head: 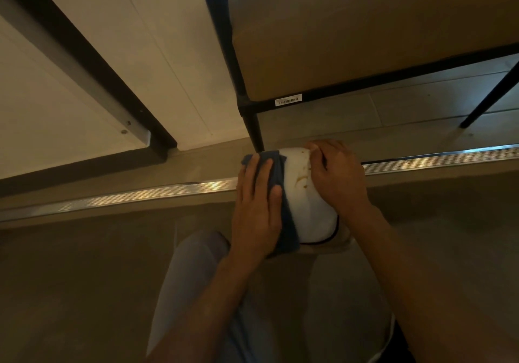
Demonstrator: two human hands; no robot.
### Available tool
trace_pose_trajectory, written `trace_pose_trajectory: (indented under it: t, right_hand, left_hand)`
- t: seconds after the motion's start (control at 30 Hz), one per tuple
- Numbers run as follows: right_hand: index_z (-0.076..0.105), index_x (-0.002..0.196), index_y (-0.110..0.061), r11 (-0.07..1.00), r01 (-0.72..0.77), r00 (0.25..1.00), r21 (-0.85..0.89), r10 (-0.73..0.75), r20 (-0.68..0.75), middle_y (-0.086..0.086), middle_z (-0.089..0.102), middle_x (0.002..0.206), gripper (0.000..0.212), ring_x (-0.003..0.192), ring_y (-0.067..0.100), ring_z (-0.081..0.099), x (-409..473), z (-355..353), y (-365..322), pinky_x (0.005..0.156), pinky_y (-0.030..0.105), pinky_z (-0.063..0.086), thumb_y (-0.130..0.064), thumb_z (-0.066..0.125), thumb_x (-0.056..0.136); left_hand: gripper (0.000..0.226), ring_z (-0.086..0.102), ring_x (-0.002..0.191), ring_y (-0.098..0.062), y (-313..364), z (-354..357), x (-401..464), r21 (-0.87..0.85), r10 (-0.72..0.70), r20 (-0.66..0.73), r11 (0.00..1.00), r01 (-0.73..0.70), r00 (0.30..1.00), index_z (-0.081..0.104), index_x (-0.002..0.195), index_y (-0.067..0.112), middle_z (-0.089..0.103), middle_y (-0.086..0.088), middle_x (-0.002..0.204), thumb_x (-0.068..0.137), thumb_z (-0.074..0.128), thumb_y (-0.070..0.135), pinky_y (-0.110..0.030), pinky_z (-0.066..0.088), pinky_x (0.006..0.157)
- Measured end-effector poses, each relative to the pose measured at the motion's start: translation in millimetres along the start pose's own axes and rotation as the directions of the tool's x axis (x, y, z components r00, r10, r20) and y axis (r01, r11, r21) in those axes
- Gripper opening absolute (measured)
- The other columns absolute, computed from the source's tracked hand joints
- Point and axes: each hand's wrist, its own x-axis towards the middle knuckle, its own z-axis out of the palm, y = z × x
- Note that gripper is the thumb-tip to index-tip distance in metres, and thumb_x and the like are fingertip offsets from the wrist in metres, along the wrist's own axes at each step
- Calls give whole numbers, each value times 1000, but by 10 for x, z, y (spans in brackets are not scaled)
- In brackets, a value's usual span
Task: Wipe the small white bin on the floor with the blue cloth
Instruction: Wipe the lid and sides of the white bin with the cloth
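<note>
The small white bin (304, 194) lies tipped on its side on the floor, across a metal threshold strip, with yellowish stains on its upper wall. The blue cloth (278, 171) is draped over the bin's left side. My left hand (257, 208) lies flat on the cloth with straight fingers, pressing it against the bin. My right hand (335, 176) grips the bin's far right end, its fingers curled over the edge.
A black-framed chair with a tan seat (365, 40) stands just behind the bin, one leg (254, 129) nearly touching it. The metal threshold strip (140, 197) crosses the floor. A white panel with a dark frame (84, 82) is at the left. My knees are below.
</note>
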Motion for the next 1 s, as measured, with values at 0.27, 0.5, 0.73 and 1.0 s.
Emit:
trace_pose_trajectory:
  t: [0.27,0.5,0.73,1.0]
  right_hand:
    - [70,102,-10,998,-54,999,18,54,7,7,69,93,37,84,17,57,12,12,37,73,28,43,-27,37,99]
    - [70,108,-12,1000,-22,1000,15,22,9,4,70,101,38,91,13,57,13,20,32,79,18,36,-28,37,99]
    - [71,104,-11,999,-40,999,5,40,9,5,70,95,35,85,13,56,30,18,30,73,19,35,-24,38,99]
    - [70,109,-14,999,-44,999,28,44,-1,5,70,103,29,96,18,58,3,-23,-34,81,25,42,-20,43,99]
  left_hand:
    - [59,52,127,-25,142,75,775,318,-76,109,947,38,991,55,135,22,55,-7,137,106,10,47,-38,40,106]
    - [46,27,150,-24,-82,-102,209,124,120,76,984,-128,990,31,153,25,29,-5,161,108,30,37,-39,20,124]
    - [51,49,133,-27,162,47,709,419,52,143,902,-107,988,50,141,20,52,-7,142,108,15,40,-39,36,111]
    - [37,31,143,-8,64,-183,358,10,27,52,1000,-27,998,26,145,45,31,-1,159,110,32,34,-24,23,116]
